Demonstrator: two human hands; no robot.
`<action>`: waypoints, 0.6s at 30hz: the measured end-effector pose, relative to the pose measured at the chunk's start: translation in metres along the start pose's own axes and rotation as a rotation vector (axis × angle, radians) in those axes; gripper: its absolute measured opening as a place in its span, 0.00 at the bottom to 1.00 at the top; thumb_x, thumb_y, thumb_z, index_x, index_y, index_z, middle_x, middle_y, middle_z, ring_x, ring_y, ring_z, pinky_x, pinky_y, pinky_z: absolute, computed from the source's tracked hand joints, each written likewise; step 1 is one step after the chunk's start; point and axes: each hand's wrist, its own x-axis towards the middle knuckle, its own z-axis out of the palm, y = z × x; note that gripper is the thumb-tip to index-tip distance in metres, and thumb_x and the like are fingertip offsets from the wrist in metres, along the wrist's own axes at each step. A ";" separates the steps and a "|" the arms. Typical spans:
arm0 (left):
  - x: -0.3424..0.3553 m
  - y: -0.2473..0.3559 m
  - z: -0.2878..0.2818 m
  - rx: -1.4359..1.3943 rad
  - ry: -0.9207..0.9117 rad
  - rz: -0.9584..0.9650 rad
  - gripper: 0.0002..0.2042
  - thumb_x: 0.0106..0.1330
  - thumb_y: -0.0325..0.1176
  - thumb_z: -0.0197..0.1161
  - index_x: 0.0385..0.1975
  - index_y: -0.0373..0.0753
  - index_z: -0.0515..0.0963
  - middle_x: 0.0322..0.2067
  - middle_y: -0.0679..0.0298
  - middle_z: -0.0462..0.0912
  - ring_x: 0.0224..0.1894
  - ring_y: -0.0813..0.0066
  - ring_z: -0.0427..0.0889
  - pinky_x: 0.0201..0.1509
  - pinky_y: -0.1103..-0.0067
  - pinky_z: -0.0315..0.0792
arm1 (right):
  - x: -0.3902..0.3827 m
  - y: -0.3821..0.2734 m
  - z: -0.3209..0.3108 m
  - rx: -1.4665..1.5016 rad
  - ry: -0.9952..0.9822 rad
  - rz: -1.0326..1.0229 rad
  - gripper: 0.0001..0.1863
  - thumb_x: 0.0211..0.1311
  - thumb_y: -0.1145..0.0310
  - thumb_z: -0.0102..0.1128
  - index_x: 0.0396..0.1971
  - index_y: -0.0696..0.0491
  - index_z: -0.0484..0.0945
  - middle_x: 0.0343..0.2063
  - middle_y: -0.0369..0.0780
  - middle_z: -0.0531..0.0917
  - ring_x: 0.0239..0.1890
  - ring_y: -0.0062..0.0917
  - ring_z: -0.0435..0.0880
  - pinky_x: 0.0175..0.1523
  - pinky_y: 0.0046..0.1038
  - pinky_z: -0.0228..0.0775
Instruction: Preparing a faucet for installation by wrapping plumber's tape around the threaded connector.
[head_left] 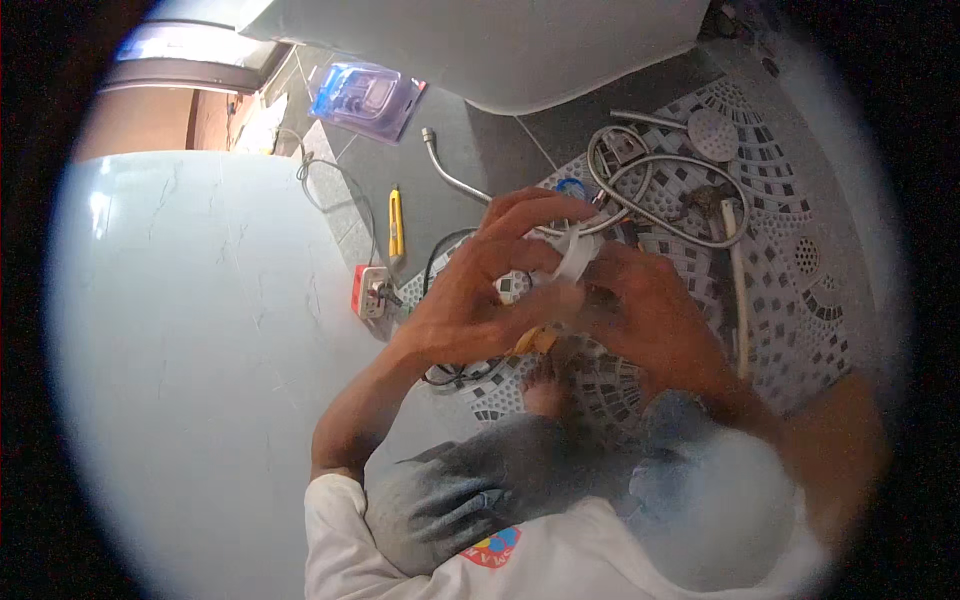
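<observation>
Both my hands are raised in front of me, above a patterned mosaic floor. Between them is a white translucent ring-shaped strip (574,256), slightly blurred. My left hand (490,275) curves round its left side with thumb and fingers closing on it. My right hand (640,300) meets it from the right, fingers bent inward; their tips are partly hidden. Just beyond the hands runs a flexible metal shower hose (665,160), looped on the floor. A small blue item (572,187) lies by the hose. Below my hands an orange-yellow object (535,341) is partly covered.
A yellow utility knife (396,222) lies on grey tiles at left, near a red-and-white power socket (370,292) with a cable. Further off are a clear-and-blue plastic package (368,100) and a white fixture (500,50). A shower head (712,135), pale pipe (739,290) and floor drain (806,255) are at right.
</observation>
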 end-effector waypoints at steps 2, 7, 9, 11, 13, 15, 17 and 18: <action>-0.005 0.004 -0.002 -0.025 0.006 0.018 0.08 0.57 0.34 0.68 0.33 0.38 0.82 0.58 0.58 0.72 0.67 0.57 0.60 0.67 0.61 0.58 | 0.002 -0.001 -0.004 -0.039 -0.040 0.171 0.16 0.57 0.58 0.62 0.30 0.58 0.81 0.31 0.49 0.79 0.35 0.45 0.80 0.43 0.43 0.71; -0.020 0.008 -0.014 -0.093 0.014 -0.100 0.11 0.55 0.31 0.68 0.38 0.40 0.81 0.55 0.58 0.72 0.64 0.55 0.62 0.67 0.60 0.58 | 0.004 -0.005 -0.009 0.003 0.070 0.197 0.15 0.53 0.61 0.66 0.29 0.59 0.82 0.29 0.48 0.79 0.34 0.42 0.81 0.41 0.41 0.72; -0.022 0.007 -0.018 -0.067 -0.008 -0.123 0.11 0.55 0.30 0.66 0.39 0.39 0.81 0.52 0.57 0.73 0.61 0.57 0.65 0.64 0.62 0.60 | 0.004 -0.005 -0.009 0.038 0.139 0.186 0.15 0.51 0.62 0.68 0.29 0.59 0.82 0.28 0.48 0.79 0.33 0.41 0.81 0.40 0.40 0.72; -0.024 0.004 -0.025 -0.039 -0.027 -0.149 0.12 0.56 0.30 0.63 0.40 0.38 0.80 0.48 0.56 0.75 0.58 0.59 0.68 0.61 0.63 0.63 | 0.004 -0.007 -0.011 0.010 0.158 0.231 0.14 0.49 0.64 0.70 0.28 0.59 0.82 0.27 0.47 0.79 0.31 0.40 0.81 0.39 0.39 0.73; -0.021 -0.001 -0.032 0.026 -0.127 -0.175 0.14 0.55 0.31 0.59 0.41 0.35 0.79 0.42 0.55 0.76 0.51 0.61 0.72 0.54 0.66 0.66 | 0.004 -0.004 -0.009 0.027 0.170 0.222 0.14 0.49 0.64 0.70 0.28 0.59 0.82 0.27 0.46 0.79 0.31 0.40 0.82 0.39 0.38 0.73; -0.020 -0.005 -0.029 0.026 -0.112 -0.162 0.15 0.54 0.31 0.58 0.41 0.34 0.78 0.39 0.53 0.76 0.49 0.61 0.72 0.52 0.67 0.66 | 0.004 -0.004 -0.009 0.045 0.181 0.213 0.14 0.49 0.64 0.70 0.28 0.59 0.82 0.27 0.46 0.79 0.31 0.39 0.82 0.39 0.38 0.73; -0.021 -0.011 -0.029 0.027 -0.097 -0.151 0.16 0.53 0.32 0.56 0.42 0.33 0.78 0.37 0.52 0.76 0.46 0.60 0.73 0.49 0.67 0.67 | 0.005 -0.006 -0.010 0.049 0.134 0.253 0.14 0.48 0.63 0.71 0.27 0.60 0.82 0.28 0.46 0.80 0.31 0.39 0.82 0.39 0.37 0.73; -0.021 -0.015 -0.029 0.026 -0.073 -0.128 0.18 0.54 0.33 0.57 0.43 0.32 0.77 0.38 0.52 0.76 0.46 0.60 0.74 0.51 0.67 0.67 | 0.004 -0.007 -0.010 0.048 0.132 0.253 0.14 0.48 0.63 0.71 0.27 0.60 0.82 0.28 0.46 0.80 0.31 0.39 0.82 0.39 0.37 0.73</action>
